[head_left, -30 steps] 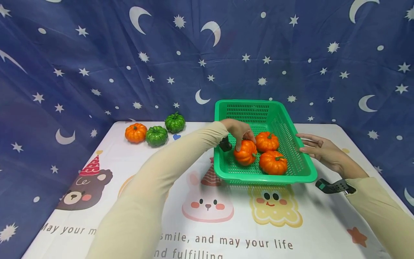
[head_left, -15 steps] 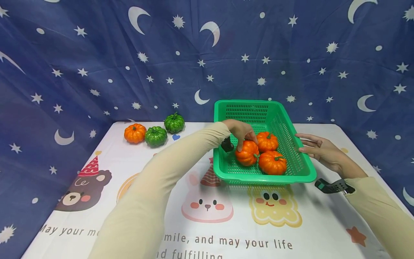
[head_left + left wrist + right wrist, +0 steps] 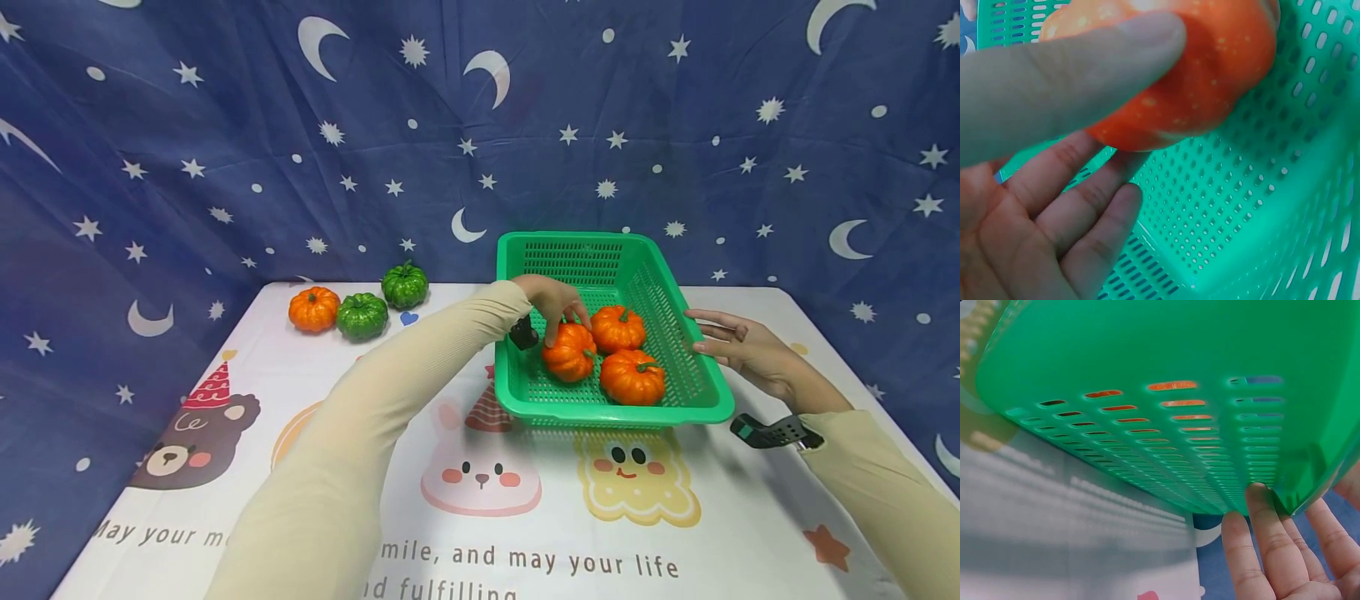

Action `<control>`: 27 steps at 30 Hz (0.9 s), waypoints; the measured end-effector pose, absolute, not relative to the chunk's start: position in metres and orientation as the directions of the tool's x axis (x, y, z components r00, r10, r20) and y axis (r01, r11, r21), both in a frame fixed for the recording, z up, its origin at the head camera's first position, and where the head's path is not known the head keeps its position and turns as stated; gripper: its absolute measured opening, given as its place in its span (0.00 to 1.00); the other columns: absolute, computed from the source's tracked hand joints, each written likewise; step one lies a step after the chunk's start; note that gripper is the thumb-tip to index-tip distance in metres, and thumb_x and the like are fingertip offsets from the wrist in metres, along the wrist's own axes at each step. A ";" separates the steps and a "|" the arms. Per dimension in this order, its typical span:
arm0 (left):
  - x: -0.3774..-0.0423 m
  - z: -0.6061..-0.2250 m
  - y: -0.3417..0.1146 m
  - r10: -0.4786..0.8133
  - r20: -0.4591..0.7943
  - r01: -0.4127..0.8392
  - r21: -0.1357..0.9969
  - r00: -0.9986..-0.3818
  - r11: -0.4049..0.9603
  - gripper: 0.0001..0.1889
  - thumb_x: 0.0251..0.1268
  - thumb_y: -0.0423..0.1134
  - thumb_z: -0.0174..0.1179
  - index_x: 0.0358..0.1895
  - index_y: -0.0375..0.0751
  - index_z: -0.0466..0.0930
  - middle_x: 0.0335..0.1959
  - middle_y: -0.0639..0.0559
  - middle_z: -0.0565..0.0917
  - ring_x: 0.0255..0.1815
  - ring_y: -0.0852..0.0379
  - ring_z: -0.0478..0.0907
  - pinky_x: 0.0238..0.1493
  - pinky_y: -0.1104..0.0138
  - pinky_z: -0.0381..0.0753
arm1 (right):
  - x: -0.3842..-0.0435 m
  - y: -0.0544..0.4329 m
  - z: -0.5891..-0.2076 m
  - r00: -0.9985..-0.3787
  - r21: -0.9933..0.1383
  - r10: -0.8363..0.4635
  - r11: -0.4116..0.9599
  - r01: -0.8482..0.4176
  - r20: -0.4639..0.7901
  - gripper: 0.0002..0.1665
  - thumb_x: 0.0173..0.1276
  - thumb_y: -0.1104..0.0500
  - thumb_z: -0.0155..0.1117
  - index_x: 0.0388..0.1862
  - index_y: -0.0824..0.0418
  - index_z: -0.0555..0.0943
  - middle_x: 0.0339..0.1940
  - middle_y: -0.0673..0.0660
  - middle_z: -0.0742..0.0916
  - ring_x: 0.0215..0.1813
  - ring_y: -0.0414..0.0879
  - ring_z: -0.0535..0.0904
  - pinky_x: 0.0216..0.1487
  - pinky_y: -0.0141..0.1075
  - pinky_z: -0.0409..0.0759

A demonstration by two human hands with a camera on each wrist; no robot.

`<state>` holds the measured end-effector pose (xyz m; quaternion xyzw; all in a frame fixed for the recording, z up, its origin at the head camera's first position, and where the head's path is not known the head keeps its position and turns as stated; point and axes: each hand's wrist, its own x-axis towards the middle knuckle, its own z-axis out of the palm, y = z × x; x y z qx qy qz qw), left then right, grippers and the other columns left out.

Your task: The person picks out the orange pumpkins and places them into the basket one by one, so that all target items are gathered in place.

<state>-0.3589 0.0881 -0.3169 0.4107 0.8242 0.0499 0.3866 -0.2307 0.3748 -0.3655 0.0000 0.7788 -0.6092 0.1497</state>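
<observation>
In the head view, my left hand [image 3: 555, 302] reaches into the green basket [image 3: 615, 414] and holds an orange pumpkin [image 3: 570, 354] near its left wall. The left wrist view shows the thumb [image 3: 1141, 44] across this pumpkin and the other fingers behind and below it. Two more orange pumpkins, one farther back [image 3: 618, 329] and one nearer [image 3: 632, 377], lie beside it. My right hand [image 3: 750, 350] touches the basket's right rim. Seen from the right wrist, its nearly straight fingers [image 3: 1279, 556] rest against the slotted outer wall.
Left on the white printed tablecloth [image 3: 555, 467] sit another orange pumpkin [image 3: 314, 309] and two green pumpkins, one nearer [image 3: 362, 317] and one farther back [image 3: 405, 285]. A blue curtain [image 3: 420, 125] with moons and stars hangs right behind the table.
The left hand and its pumpkin shift slightly right, then slightly back left inside the basket. The right hand and the basket stay put.
</observation>
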 end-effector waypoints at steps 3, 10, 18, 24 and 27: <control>-0.360 -0.317 0.086 0.719 -0.597 0.639 0.406 -0.355 0.653 0.37 0.52 0.25 0.66 0.68 0.49 0.67 0.70 0.42 0.65 0.72 0.51 0.61 0.66 0.65 0.71 | -0.231 0.375 -0.366 -0.957 -0.941 -0.178 0.293 0.172 -0.230 0.33 0.67 0.62 0.60 0.69 0.47 0.63 0.51 0.32 0.71 0.48 0.24 0.76 0.48 0.19 0.76; -0.362 -0.319 0.081 0.704 -0.599 0.629 0.389 -0.382 0.673 0.37 0.53 0.26 0.65 0.68 0.50 0.67 0.69 0.42 0.67 0.71 0.51 0.62 0.67 0.64 0.70 | -0.230 0.374 -0.366 -0.956 -0.935 -0.176 0.310 0.175 -0.237 0.36 0.67 0.61 0.60 0.71 0.49 0.60 0.52 0.32 0.70 0.48 0.24 0.75 0.48 0.19 0.76; -0.363 -0.320 0.075 0.695 -0.583 0.631 0.363 -0.420 0.685 0.36 0.53 0.27 0.66 0.67 0.52 0.68 0.68 0.42 0.68 0.71 0.50 0.62 0.68 0.63 0.68 | -0.230 0.375 -0.366 -0.953 -0.918 -0.170 0.353 0.179 -0.251 0.40 0.67 0.58 0.60 0.74 0.49 0.55 0.63 0.41 0.66 0.50 0.21 0.70 0.49 0.17 0.72; -0.363 -0.320 0.075 0.692 -0.581 0.611 0.379 -0.428 0.695 0.36 0.52 0.28 0.66 0.67 0.50 0.68 0.68 0.42 0.69 0.71 0.50 0.63 0.68 0.63 0.68 | -0.231 0.375 -0.365 -0.953 -0.925 -0.176 0.336 0.176 -0.245 0.40 0.67 0.59 0.60 0.74 0.50 0.56 0.60 0.40 0.67 0.50 0.21 0.70 0.49 0.17 0.73; -0.363 -0.320 0.075 0.686 -0.583 0.605 0.375 -0.435 0.702 0.36 0.53 0.28 0.66 0.67 0.50 0.68 0.68 0.43 0.69 0.71 0.50 0.63 0.68 0.64 0.69 | -0.231 0.375 -0.366 -0.954 -0.933 -0.177 0.313 0.179 -0.243 0.39 0.67 0.61 0.60 0.74 0.50 0.57 0.57 0.37 0.67 0.50 0.21 0.72 0.49 0.17 0.74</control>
